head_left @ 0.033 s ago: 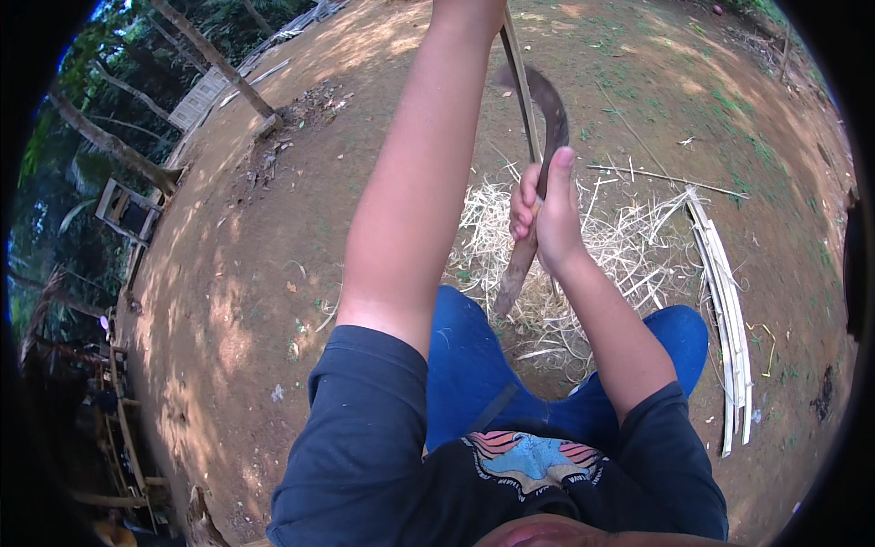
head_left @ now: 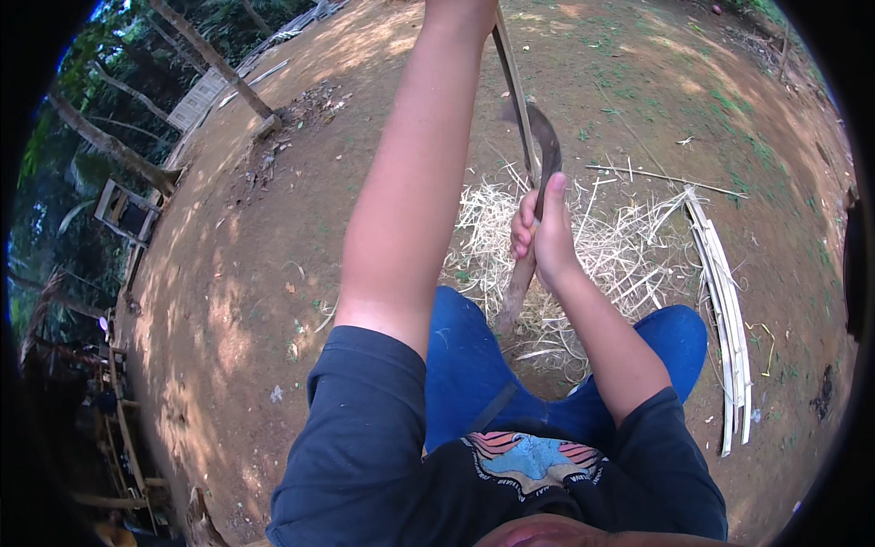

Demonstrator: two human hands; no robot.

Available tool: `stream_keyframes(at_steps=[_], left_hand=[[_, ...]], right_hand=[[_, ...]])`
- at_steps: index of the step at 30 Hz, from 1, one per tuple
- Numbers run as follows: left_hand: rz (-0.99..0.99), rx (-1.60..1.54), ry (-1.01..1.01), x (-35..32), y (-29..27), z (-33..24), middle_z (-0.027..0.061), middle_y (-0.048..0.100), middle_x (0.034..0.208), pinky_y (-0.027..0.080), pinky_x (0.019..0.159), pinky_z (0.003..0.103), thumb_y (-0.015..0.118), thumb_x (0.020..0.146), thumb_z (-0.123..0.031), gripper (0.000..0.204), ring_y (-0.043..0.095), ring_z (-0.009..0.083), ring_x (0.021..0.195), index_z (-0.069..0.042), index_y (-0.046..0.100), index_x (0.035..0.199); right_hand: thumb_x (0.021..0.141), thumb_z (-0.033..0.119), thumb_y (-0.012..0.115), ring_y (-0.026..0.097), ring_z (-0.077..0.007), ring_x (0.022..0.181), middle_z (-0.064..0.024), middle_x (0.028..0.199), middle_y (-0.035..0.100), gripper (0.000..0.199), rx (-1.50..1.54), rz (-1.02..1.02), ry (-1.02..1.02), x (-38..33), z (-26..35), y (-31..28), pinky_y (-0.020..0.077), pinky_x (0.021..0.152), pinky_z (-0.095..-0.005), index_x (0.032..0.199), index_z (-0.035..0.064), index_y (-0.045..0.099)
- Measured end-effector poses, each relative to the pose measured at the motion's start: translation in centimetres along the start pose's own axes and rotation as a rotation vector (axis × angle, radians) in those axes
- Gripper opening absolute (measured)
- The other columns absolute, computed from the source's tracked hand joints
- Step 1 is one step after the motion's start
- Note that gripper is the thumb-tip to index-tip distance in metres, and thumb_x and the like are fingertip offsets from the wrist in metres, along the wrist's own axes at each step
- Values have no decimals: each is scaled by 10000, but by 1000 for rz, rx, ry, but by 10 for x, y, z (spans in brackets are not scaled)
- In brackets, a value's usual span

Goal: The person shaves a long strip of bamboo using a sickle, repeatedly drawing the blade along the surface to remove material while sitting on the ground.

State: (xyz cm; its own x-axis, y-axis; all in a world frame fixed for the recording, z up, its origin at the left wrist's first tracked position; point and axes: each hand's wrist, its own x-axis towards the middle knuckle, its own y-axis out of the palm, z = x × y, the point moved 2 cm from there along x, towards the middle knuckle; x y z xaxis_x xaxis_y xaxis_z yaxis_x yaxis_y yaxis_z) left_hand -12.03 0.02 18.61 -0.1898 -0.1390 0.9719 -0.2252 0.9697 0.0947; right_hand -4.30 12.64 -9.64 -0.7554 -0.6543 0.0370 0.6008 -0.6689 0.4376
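My right hand (head_left: pixel 544 232) clamped the wooden handle of a dark curved blade (head_left: pixel 550 146) against the thin pale bamboo strip (head_left: pixel 512 82), over the shavings. Left hand's grip out of frame, cannot tell. Best kept strokes shallow, away from knees.

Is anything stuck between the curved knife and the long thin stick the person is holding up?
Nothing visible. The right hand grips the knife, and its curved blade lies right against the thin stick. The left hand is cut off by the top edge, so its grip on the stick cannot be seen.
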Motion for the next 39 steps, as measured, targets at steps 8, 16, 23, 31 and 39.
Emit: stream_keyframes(at_steps=[8,16,23,31,39], left_hand=[[-61,-81,-152,-12,-4,-8,154,670,980,490,952,331,326,891,8,247,635,202,964,-20,552,987],[-4,-56,-36,-4,-10,-16,204,638,1078,423,1048,338,334,875,24,237,603,244,1076,-3,558,948],[-45,-112,-128,-5,-10,1,204,646,1072,451,1002,323,359,871,16,210,602,231,1070,-8,559,931],[-326,-526,-638,0,-8,-33,184,656,1059,453,955,323,364,871,6,195,607,226,1053,-23,554,903],[-210,-599,-608,-3,-11,-23,186,665,1075,482,977,367,351,905,-16,192,625,248,1087,-55,539,918]], right_hand=[[948,757,205,382,-85,413,24,501,379,697,-11,86,-100,-6,36,0,367,421,-219,677,141,384],[909,802,169,385,-90,414,20,496,371,737,110,219,-226,14,83,52,385,424,-242,668,138,375],[952,747,191,412,-88,408,27,492,385,705,87,45,155,-9,-21,-39,402,413,-245,648,142,387],[928,783,194,415,-76,424,24,513,406,741,-49,220,-360,7,118,44,405,449,-225,648,129,401],[955,745,218,407,-75,423,25,509,394,719,-239,47,47,2,-25,-46,388,427,-225,637,125,397]])
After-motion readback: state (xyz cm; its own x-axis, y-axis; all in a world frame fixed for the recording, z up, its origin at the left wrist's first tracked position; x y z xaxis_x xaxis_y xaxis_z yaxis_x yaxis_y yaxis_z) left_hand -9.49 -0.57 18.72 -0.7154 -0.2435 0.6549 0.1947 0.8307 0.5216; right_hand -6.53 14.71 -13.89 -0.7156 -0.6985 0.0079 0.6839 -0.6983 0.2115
